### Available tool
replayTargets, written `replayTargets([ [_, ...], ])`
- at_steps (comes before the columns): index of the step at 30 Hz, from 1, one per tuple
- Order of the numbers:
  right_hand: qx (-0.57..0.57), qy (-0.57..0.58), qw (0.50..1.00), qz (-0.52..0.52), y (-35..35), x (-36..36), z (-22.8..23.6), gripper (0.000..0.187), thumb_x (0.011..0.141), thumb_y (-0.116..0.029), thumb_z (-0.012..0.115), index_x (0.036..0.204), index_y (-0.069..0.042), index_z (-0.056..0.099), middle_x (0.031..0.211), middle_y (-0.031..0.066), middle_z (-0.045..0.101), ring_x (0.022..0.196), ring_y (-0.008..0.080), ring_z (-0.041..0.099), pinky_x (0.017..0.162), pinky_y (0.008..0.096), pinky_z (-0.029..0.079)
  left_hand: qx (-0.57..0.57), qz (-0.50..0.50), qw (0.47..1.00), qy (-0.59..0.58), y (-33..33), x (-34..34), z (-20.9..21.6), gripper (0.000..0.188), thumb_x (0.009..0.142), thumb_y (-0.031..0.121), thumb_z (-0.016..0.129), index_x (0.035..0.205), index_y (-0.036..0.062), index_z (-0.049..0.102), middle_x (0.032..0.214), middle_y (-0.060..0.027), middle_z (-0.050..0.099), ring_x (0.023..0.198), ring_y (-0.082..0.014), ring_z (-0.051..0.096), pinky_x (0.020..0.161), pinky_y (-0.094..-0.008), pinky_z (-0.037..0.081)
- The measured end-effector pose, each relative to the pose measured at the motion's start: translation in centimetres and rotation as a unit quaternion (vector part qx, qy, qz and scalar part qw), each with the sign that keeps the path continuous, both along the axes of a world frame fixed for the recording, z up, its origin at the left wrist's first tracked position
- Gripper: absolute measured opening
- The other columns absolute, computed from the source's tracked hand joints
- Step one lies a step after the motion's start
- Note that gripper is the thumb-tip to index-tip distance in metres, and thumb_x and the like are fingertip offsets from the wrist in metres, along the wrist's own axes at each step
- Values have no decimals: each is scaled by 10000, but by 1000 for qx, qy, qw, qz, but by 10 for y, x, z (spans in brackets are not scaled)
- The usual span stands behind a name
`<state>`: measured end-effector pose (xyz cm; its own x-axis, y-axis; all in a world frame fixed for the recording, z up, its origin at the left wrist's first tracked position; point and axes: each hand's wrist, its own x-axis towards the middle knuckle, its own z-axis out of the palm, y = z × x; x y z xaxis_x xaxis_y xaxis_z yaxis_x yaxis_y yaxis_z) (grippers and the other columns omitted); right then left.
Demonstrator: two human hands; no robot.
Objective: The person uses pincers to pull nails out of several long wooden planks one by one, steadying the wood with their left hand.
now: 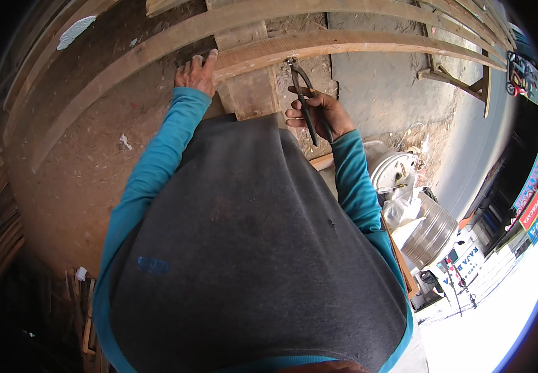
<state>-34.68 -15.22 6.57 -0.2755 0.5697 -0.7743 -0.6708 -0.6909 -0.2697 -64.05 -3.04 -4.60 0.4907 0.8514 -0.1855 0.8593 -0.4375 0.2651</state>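
My right hand [322, 115] is closed round the handles of dark pincers [306, 99]. The pincers' jaws meet the near edge of a long wooden plank [343, 42], which runs crosswise in front of me. Whether a nail sits between the jaws is too small to tell. My left hand [197, 74] grips the left end of that plank, fingers over its far side. Beneath the plank lies a wide wooden board [250, 94], pointing away from me.
More long planks [231, 23] lie beyond. A wooden frame [462, 86] stands at the far right. White round containers [390, 166], a plastic bag [401, 208] and a metal drum [431, 233] stand to my right. Stacked wood [85, 311] is at lower left.
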Motion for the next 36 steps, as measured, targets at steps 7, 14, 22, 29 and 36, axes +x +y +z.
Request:
replayTargets([
  [7,-54,-31,992,-110,-4,-63,-19,163,1009,-158,453,1049,-15,519,761,-2,435,573,73,374,493,235,356,31,6,999,36,-8,1,-17,818,730,163,806,1457,238,439,1222,-119,572,1132,-336,590,946,-487,480],
  [14,10,-293,918,-268,11,-161,-78,150,1002,-195,532,950,-71,467,693,8,442,512,97,399,452,285,348,-78,0,995,62,30,16,21,674,830,165,725,1449,216,463,1281,-176,586,1145,-369,602,968,-495,481],
  [22,38,-376,898,-227,-36,-23,-46,389,896,-63,471,1240,117,445,1025,208,632,903,292,686,759,397,610,-218,46,966,132,43,14,25,683,834,255,731,1454,285,446,1411,-80,542,1307,-352,505,1086,-528,384],
  [29,71,-205,976,-22,-37,24,-16,542,942,-44,318,1452,126,252,1189,295,622,1059,386,675,914,447,581,-165,49,978,116,28,13,15,676,836,242,699,1457,290,438,1391,-69,530,1281,-348,515,1058,-531,404],
  [36,84,-128,987,40,-5,-16,-13,518,914,-40,351,1411,107,329,1198,308,614,1038,390,682,895,442,589,-101,32,993,59,17,4,5,675,789,180,723,1409,278,473,1262,-125,577,1143,-386,593,939,-523,485],
])
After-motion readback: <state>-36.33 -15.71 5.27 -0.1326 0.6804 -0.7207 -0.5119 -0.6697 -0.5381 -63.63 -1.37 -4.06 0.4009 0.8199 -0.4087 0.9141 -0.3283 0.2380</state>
